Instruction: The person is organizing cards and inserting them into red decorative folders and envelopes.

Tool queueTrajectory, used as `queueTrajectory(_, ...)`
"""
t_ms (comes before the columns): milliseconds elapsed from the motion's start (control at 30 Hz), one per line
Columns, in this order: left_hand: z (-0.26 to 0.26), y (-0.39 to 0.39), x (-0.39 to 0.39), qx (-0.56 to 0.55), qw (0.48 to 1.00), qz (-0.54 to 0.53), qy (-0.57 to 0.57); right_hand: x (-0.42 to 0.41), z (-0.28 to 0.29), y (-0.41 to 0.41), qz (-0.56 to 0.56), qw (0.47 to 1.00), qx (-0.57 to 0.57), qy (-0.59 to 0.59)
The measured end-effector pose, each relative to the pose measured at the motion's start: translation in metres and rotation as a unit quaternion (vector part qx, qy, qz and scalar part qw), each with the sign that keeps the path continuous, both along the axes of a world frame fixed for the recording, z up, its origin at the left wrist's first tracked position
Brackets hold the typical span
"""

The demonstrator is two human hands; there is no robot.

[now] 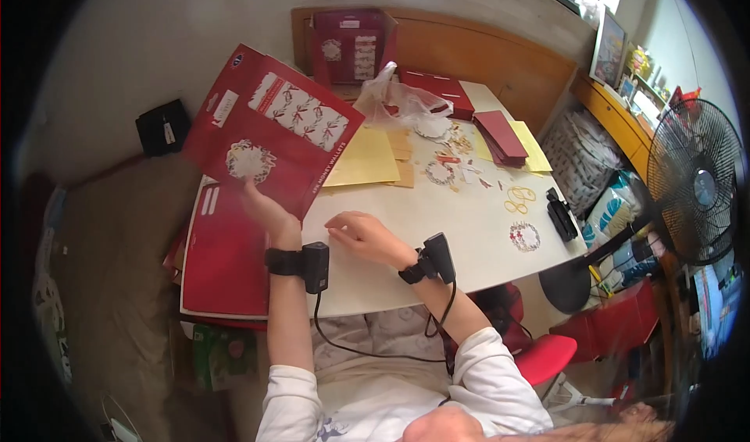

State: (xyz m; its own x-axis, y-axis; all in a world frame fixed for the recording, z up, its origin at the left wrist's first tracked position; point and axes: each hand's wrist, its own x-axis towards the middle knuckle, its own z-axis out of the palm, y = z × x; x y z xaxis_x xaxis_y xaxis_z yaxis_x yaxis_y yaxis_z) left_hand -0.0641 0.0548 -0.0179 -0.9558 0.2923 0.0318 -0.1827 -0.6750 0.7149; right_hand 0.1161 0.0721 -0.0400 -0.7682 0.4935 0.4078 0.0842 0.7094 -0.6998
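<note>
My left hand (269, 208) holds up a red printed cardboard sleeve (275, 120) above the table's left side. Its thumb lies on the front face, while the fingers are hidden behind. The sleeve is tilted and bears a wreath picture, a white patterned panel and some writing. Under it, red card pieces (228, 260) lie at the table's left edge, two white strips on top. To the right, my right hand (366, 237) hovers over the white tabletop (375, 290) with nothing in it, fingers loosely bent. Both wrists wear strapped black devices with cables.
Yellow sheets (366, 158), a clear plastic bag (398, 99), dark red envelopes (501, 137), rubber bands (520, 199), paper wreaths (524, 237) and a black device (561, 215) occupy the table. An open red display box (348, 49) stands behind. A black fan (697, 181) rises at right.
</note>
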Motion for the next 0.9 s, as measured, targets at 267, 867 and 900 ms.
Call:
queueTrajectory(267, 0.001, 0.005, 0.009, -0.006, 0.986, -0.028, 0.166, 0.001, 0.005, 0.003, -0.057, 0.982, 0.057, 0.170)
queueTrajectory(867, -0.009, 0.005, 0.037, -0.164, 0.900, -0.070, 0.399, 0.033, 0.072, 0.039, -0.247, 0.894, 0.284, 0.242)
queueTrajectory(900, -0.003, 0.002, 0.046, -0.152, 0.900, -0.100, 0.396, 0.037, 0.084, 0.046, -0.263, 0.878, 0.331, 0.226)
